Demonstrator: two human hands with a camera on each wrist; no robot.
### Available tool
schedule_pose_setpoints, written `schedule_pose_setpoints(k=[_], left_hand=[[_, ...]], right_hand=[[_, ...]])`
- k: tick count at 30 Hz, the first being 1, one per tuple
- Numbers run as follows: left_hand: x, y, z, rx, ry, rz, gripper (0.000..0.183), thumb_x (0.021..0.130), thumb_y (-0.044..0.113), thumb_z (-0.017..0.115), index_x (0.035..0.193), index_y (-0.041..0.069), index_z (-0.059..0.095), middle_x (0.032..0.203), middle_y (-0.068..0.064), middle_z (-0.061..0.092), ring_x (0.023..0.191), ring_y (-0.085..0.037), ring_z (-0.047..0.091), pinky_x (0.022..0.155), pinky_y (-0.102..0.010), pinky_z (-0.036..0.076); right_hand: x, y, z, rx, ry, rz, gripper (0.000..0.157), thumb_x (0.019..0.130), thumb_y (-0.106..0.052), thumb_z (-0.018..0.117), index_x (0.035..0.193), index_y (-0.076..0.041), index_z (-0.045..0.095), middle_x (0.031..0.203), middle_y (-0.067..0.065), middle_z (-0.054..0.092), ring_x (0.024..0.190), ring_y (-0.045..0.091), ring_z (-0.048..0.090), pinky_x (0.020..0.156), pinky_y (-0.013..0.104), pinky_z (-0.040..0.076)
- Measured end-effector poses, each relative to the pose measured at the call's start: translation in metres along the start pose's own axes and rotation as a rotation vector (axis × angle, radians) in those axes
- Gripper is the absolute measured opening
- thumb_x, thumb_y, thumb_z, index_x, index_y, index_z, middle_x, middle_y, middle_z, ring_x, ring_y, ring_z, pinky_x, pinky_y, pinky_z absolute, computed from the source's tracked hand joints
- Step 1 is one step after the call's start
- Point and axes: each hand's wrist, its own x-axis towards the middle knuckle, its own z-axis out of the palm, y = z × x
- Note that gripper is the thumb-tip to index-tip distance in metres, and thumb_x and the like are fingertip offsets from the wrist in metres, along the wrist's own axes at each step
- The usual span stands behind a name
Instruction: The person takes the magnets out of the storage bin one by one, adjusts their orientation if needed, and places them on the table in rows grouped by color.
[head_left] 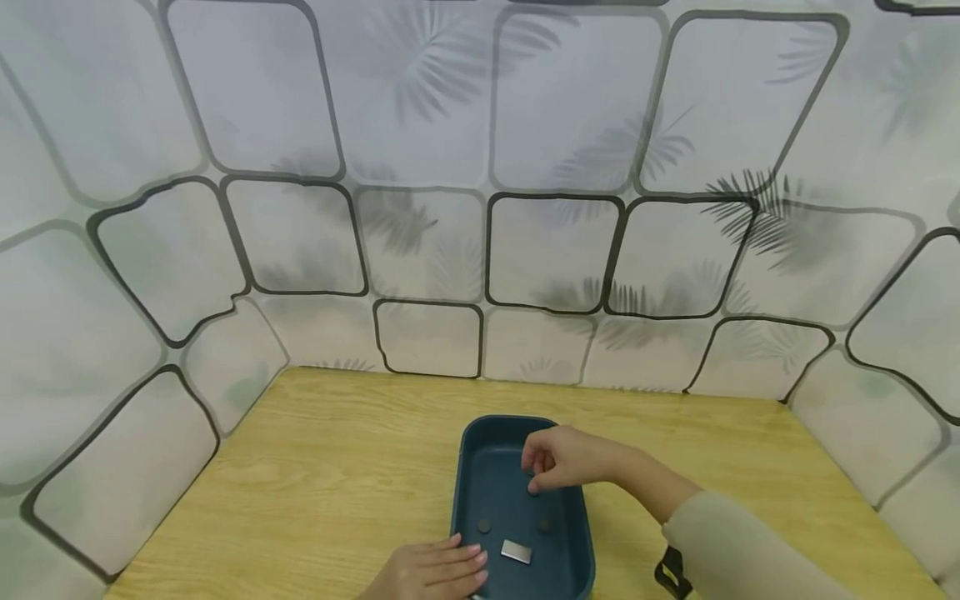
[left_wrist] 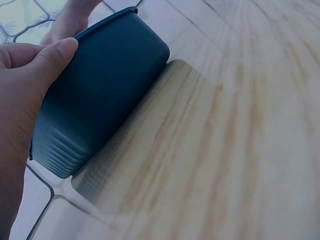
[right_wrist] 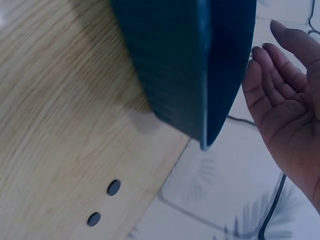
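A dark blue tray (head_left: 468, 475) stands on the wooden table. At its near left side my left hand (head_left: 438, 571) holds the rim, fingers laid over the edge; the thumb (left_wrist: 62, 50) touches the rim from outside in the left wrist view. My right hand (head_left: 570, 457) hovers over the tray's right part, fingers loosely curled, and its palm shows nothing held in the right wrist view. A small dark disc (head_left: 533, 490) lies by the thumb tip. Nearer me in the tray are a dark disc (head_left: 484, 526), a fainter disc (head_left: 544, 525) and a silver rectangular block (head_left: 516, 552).
Two black discs (right_wrist: 114, 187) lie on the table (right_wrist: 50, 150) outside the tray in the right wrist view. A patterned wall (head_left: 540, 258) borders the table at the back and sides. A black strap-like item (head_left: 672, 573) shows under the right sleeve.
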Motion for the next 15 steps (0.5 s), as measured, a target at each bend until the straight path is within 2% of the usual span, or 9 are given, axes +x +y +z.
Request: schedule_pose_setpoints(k=[7, 11, 15], left_hand=[[-0.002, 0.0, 0.001, 0.007, -0.012, -0.02, 0.026, 0.095, 0.019, 0.057, 0.098, -0.001, 0.073, 0.1, -0.014, 0.071, 0.096, -0.021, 0.069, 0.083, -0.032, 0.055], [-0.003, -0.001, 0.002, 0.005, -0.002, -0.01, 0.026, 0.095, 0.019, 0.057, 0.097, -0.001, 0.073, 0.099, -0.014, 0.071, 0.095, -0.021, 0.069, 0.081, -0.032, 0.055], [-0.003, -0.001, 0.002, -0.004, 0.001, -0.008, 0.026, 0.095, 0.019, 0.057, 0.097, -0.001, 0.073, 0.099, -0.014, 0.071, 0.095, -0.021, 0.069, 0.082, -0.032, 0.055]], right_hand=[[0.02, -0.019, 0.002, -0.054, -0.14, 0.059, 0.015, 0.08, -0.006, 0.071, 0.093, -0.005, 0.065, 0.071, -0.009, 0.059, 0.059, 0.001, 0.054, 0.054, 0.018, 0.047], [0.033, -0.025, 0.007, -0.045, -0.212, 0.16, 0.012, 0.081, 0.001, 0.067, 0.09, -0.007, 0.066, 0.07, -0.006, 0.062, 0.058, 0.006, 0.056, 0.055, 0.026, 0.05], [0.046, -0.026, 0.015, -0.03, -0.259, 0.251, 0.018, 0.078, 0.006, 0.068, 0.086, -0.011, 0.066, 0.07, -0.003, 0.061, 0.059, 0.009, 0.055, 0.058, 0.031, 0.051]])
